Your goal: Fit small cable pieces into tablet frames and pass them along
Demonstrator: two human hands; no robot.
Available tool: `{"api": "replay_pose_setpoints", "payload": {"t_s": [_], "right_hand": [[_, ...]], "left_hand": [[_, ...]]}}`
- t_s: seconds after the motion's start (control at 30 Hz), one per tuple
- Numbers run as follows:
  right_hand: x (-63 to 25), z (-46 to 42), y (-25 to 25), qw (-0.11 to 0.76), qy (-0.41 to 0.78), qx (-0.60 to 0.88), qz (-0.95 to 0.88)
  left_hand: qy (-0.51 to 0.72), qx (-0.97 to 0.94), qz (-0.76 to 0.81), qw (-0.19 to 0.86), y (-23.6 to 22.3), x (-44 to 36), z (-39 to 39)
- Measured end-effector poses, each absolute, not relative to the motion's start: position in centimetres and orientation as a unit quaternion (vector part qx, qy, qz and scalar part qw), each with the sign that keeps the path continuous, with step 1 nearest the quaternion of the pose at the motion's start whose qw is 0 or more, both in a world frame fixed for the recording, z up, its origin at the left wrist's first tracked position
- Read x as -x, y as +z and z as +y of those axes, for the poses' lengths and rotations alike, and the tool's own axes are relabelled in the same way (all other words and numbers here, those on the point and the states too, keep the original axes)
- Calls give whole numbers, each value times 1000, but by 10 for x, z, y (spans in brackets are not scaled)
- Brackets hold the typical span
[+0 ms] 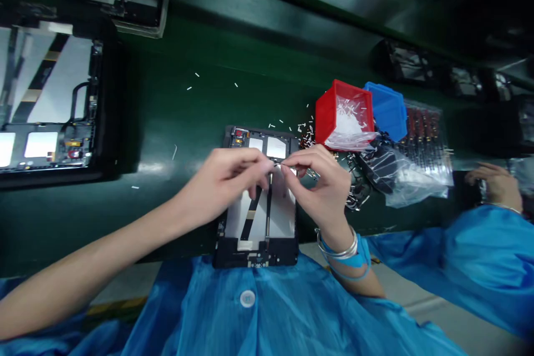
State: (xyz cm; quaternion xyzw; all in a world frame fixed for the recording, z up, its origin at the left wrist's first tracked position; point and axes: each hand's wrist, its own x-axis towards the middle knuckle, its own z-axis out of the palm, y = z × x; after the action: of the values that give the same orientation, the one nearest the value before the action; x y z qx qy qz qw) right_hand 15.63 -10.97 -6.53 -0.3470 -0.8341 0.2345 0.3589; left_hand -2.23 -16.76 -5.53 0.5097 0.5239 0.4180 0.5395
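Well, both hands lean over an opened tablet housing (279, 217) lying flat on the green conveyor belt (167, 94). The left hand (225, 183) and the braceleted right hand (321, 192) bring their fingertips (267, 166) together at its upper edge, seemingly pinching a small silver part (277, 162), though the fingers hide so much that I cannot tell how firm the grip is. Just beyond stands a red bin (329, 117) of bagged white pieces (346, 122), beside a blue bin (387, 111); a co-worker's hand (494, 183) shows off to the right.

readable text: none | white stickers (267, 147) on tablet housing (275, 217): no legible print | round white snap (247, 298) on blue smock (292, 311), below housing: unreadable
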Motion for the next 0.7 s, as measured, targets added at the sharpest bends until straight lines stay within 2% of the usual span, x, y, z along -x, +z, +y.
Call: {"api": "replay_pose_setpoints", "payload": {"t_s": [0.13,0.17,0.23,0.3,0.37,0.47,0.57,0.7], "right_hand": [[-143,-112,-71,226,542,385,-712],[-139,-111,-74,194,587,378,-690],[-133,-109,-80,158,620,375,-671],[-129,-107,-82,149,597,387,-687],[-128,-106,-82,159,544,403,-719],[-129,-107,-77,172,471,409,-762],[-126,-108,-74,164,415,394,-804],[-113,-107,-71,128,361,359,-851]], "left_hand": [[463,-541,649,268,-69,52,-207],[471,-538,661,229,-76,56,-216],[479,-518,669,234,-89,59,-232],[467,-492,677,286,-98,58,-242],[456,-487,688,285,-102,57,-245],[419,-517,721,191,-101,65,-242],[327,-539,770,102,-99,77,-237],[206,-548,810,43,-105,83,-229]]}}
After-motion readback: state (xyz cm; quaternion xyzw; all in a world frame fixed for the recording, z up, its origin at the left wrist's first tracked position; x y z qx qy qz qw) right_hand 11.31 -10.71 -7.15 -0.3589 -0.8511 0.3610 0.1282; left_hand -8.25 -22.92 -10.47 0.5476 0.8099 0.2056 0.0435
